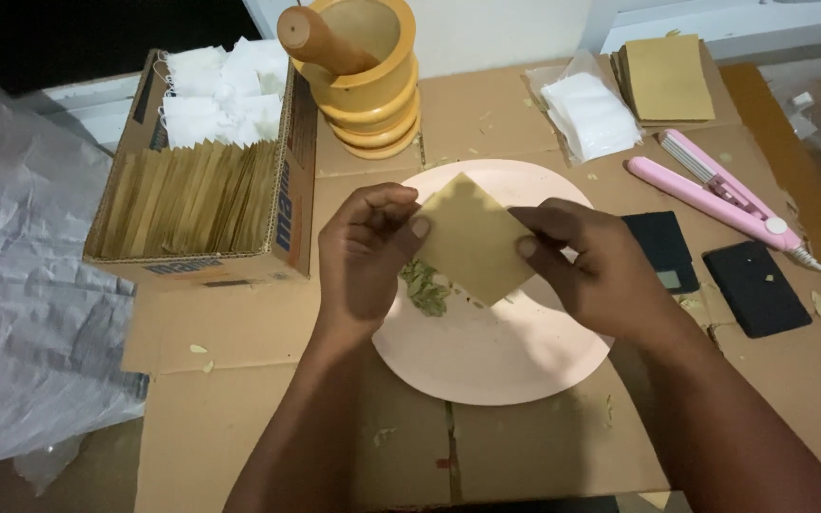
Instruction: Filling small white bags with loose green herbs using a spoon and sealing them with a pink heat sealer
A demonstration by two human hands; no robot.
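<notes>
Both hands hold a small square brown paper sachet [468, 237] above a pale pink plate [505, 366]. My left hand [365, 249] pinches its left corner with thumb and fingers. Its right edge is gripped by my right hand [589, 264]. A little heap of crushed green dried leaves [427, 288] lies on the plate just under the sachet, partly hidden by it.
A cardboard box [203, 195] at the left holds several brown sachets and white tea bags. A yellow wooden mortar with pestle [363, 71] stands behind the plate. At right lie white bags [589, 116], stacked brown sachets [665, 78], a pink sealing iron [715, 190], a small black scale [662, 249] and a black pad [755, 287]. Crumpled plastic sheet [21, 285] at far left.
</notes>
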